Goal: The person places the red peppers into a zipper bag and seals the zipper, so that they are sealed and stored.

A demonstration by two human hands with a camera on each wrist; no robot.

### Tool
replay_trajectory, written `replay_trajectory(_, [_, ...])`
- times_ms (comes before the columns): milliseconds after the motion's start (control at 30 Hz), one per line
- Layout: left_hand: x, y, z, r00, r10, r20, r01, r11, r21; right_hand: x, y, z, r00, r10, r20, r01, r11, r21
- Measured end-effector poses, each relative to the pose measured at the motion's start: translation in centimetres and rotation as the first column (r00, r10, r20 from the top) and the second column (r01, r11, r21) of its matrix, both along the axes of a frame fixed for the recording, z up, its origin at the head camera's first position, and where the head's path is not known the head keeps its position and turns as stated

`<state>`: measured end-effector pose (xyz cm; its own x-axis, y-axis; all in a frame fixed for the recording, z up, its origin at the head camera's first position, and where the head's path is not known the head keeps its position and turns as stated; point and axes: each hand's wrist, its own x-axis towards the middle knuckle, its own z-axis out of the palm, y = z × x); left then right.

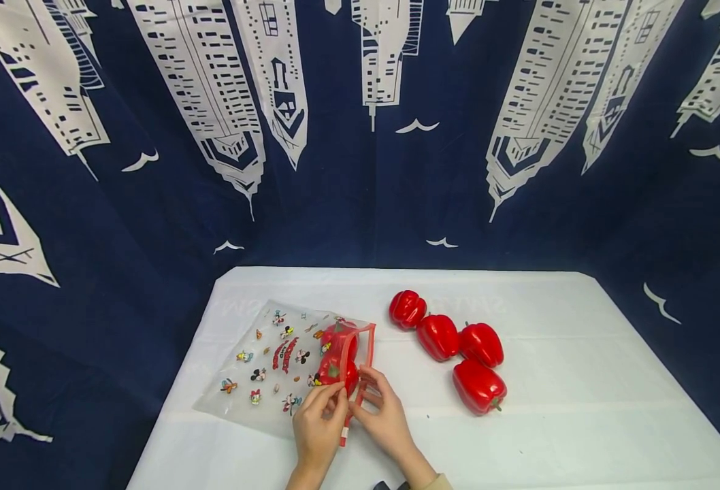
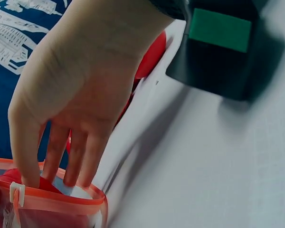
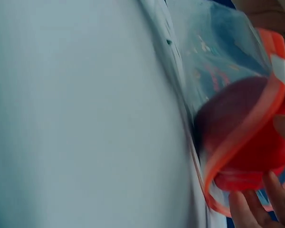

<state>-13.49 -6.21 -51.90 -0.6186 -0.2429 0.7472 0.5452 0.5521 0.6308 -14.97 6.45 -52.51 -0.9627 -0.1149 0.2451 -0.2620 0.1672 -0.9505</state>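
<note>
A clear zip bag (image 1: 246, 391) with cartoon prints lies on the white table, its red-edged mouth standing open toward the right. Red bell peppers (image 1: 331, 367) show through the plastic just inside that mouth. My left hand (image 1: 320, 422) pinches the near side of the red zip strip, close to the white slider (image 2: 18, 194). Straight, spread fingers of my right hand (image 1: 384, 412) dip into the mouth in the left wrist view. From the right wrist camera, a red pepper (image 3: 247, 137) fills the opening, with right fingertips (image 3: 242, 209) beside it.
Several loose red bell peppers (image 1: 438, 337) lie in a group right of the bag. The white table (image 1: 580, 381) ends at a dark blue curtain (image 1: 372, 204) printed with white buildings. A black device (image 2: 218, 52) with a green patch sits on the right wrist.
</note>
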Motion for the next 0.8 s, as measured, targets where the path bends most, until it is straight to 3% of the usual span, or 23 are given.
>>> replay_trajectory(333, [0.2, -0.1, 0.1, 0.999, -0.024, 0.028, 0.023, 1.0, 0.019, -0.5, 2.9, 1.0, 0.986, -0.157, 0.051, 0.151, 0.983, 0.105])
replay_trajectory(500, [0.2, -0.1, 0.1, 0.999, -0.03, 0.026, 0.03, 0.999, 0.026, 0.1, 4.0, 3.7, 0.968, -0.24, 0.073, 0.23, 0.965, 0.13])
replay_trajectory(633, [0.2, -0.2, 0.1, 0.998, -0.026, 0.057, 0.025, 0.999, 0.021, 0.7, 5.2, 5.7, 0.954, -0.3, 0.016, 0.295, 0.944, 0.145])
replay_trajectory(800, [0.3, -0.2, 0.1, 0.996, -0.015, 0.089, 0.014, 1.0, 0.01, 0.3, 7.6, 4.2, 0.926, -0.376, -0.037, 0.377, 0.913, 0.154])
